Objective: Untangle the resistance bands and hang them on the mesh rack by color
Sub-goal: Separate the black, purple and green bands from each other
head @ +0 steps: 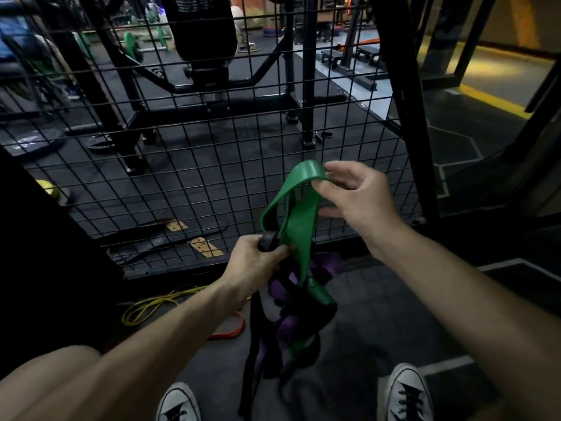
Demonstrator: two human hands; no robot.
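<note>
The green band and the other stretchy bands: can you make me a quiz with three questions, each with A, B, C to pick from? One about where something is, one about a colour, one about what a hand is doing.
1. Where is the yellow band?
A. On the floor
B. Hanging on the mesh rack
C. Around a shoe

2. What colour is the band that the right hand lifts up?
A. Red
B. Green
C. White

3. What is the left hand doing?
A. Resting flat on the floor
B. Pointing at the rack
C. Gripping the bundle of bands

Answers:
1 A, it lies on the dark floor near the rack's foot.
2 B, the fingers pinch the top of the green band.
3 C, its fingers curl round the black band at the bundle's top.
</note>
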